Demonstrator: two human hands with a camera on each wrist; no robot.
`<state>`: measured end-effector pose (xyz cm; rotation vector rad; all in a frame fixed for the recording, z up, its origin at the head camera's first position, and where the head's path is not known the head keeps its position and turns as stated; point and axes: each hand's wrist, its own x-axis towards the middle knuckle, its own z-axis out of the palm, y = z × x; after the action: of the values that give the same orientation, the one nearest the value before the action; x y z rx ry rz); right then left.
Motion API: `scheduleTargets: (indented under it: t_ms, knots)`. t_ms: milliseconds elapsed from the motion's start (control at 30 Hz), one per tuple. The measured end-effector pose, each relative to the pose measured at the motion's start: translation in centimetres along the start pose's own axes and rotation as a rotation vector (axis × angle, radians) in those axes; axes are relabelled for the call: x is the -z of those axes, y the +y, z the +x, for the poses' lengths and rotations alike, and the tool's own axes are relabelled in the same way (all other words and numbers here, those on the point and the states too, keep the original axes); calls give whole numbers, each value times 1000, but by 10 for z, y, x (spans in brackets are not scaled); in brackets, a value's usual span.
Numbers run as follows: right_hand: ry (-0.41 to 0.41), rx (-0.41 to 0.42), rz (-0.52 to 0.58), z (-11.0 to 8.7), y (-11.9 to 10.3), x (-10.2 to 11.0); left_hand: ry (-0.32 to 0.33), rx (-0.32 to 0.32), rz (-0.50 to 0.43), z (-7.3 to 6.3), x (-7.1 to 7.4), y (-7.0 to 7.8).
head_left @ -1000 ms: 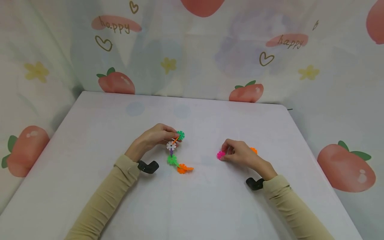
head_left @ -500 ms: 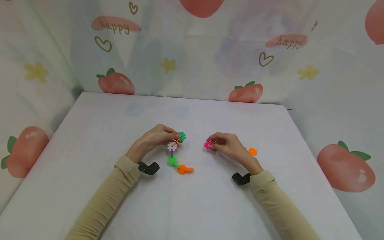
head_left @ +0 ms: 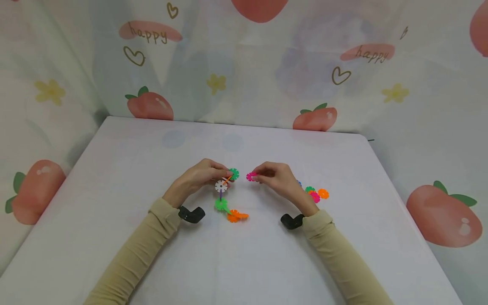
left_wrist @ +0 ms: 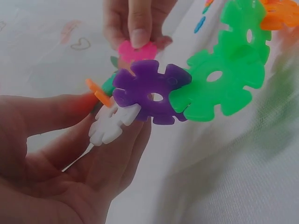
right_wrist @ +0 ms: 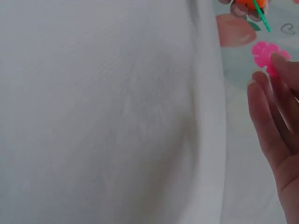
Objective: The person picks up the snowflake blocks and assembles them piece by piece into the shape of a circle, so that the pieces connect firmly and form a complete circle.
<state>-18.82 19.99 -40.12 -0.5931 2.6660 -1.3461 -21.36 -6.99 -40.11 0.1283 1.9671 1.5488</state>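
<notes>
My left hand (head_left: 206,176) grips the upper end of a chain of notched plastic snowflake discs. A dark green disc (head_left: 234,174) sticks out past its fingertips, joined to an orange disc seen edge-on. Below them follow a white disc (head_left: 221,186), a purple disc (left_wrist: 152,93) and light green discs (left_wrist: 217,77). Orange discs (head_left: 234,216) form the chain's lower end, low over the table. Between thumb and fingers my right hand (head_left: 276,176) pinches a pink disc (head_left: 251,176), held a short gap to the right of the dark green one.
Several loose discs lie on the white table (head_left: 244,262) by the right forearm, among them an orange disc (head_left: 323,193) and a pink disc (head_left: 314,197). A black wrist-worn piece (head_left: 192,214) juts out under each wrist. A printed curtain (head_left: 251,63) stands behind the table.
My right hand has moved left and away from me with the pink disc, close to the dark green one. Loose discs behind it have come into view. My left hand stays nearly still.
</notes>
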Motion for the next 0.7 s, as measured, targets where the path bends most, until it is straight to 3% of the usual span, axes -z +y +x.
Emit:
scheduleTargets:
  t_ms: [333,567,700]
  knots:
    - [58,141,25,14,-7,-15,-9,-33,-34,0,-1,-3]
    - [174,269,-90,16,-11,-23,62,-33,-54,2,-7,-3]
    - [193,335,-128,16,-11,-26,92,-15,-93,2,-13,-2]
